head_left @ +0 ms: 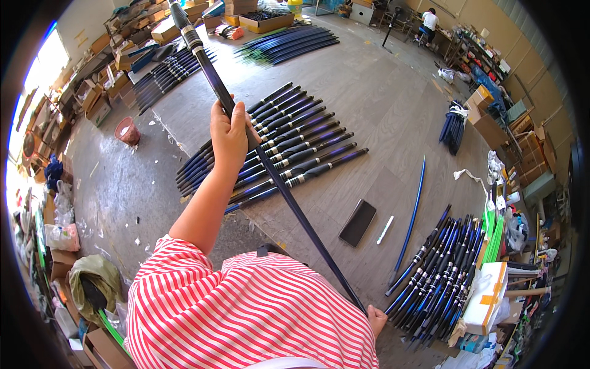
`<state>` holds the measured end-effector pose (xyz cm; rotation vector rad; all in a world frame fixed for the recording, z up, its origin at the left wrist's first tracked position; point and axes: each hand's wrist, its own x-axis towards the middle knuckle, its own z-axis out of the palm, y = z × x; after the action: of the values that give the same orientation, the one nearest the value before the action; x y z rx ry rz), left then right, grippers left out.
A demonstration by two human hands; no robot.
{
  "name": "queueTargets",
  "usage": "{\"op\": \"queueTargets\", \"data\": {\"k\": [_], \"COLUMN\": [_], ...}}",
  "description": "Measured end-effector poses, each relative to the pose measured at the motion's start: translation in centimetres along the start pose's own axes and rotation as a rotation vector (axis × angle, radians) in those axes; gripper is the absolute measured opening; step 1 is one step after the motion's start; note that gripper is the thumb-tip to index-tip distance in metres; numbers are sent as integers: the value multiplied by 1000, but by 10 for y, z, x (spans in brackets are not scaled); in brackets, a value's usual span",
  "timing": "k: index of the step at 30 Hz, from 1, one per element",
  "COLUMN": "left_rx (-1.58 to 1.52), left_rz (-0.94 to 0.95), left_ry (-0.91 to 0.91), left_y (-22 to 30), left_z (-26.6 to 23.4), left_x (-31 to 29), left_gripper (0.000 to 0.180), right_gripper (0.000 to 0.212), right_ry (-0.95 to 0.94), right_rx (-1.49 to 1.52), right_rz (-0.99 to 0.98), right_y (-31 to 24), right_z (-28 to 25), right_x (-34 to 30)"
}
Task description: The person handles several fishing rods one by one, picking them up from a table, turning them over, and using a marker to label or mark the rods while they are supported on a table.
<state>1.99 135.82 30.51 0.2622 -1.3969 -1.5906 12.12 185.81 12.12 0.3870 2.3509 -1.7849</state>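
Diagonally across my front runs a long dark fishing rod [295,209], its thicker end with silver-white rings toward the upper left. My left hand [228,136] is closed around its middle. At the lower right my right hand [376,320] is closed at the thin end, partly cut off by my striped shirt. Beneath and beyond my left hand lies a row of dark rod sections [307,144] with black grips and pale rings. A black phone [357,222] and a white pen-like stick [385,230] lie nearer my right hand, beside a single thin blue rod [412,215].
A heap of blue-black rods [439,277] lies at the right, against a white foam box [485,298] with orange tape. More rods [289,46] are laid out farther off. A reddish bucket [127,131] stands left. Cardboard boxes line both sides; a person [429,24] sits far right.
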Motion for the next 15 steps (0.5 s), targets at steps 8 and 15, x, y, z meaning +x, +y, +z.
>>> {"op": "queueTargets", "data": {"k": [8,15], "left_rx": [-85,-126], "left_rz": [-10,-41], "left_ry": [56,53], "left_y": [-2,1], "left_z": [4,10], "left_x": [-4,-10], "left_gripper": [27,27], "right_gripper": [25,31], "right_ry": [-42,-167], "right_rx": [-4,-42], "right_rz": [22,144], "right_y": [25,31], "right_z": [-8,-6], "right_x": [4,4]}}
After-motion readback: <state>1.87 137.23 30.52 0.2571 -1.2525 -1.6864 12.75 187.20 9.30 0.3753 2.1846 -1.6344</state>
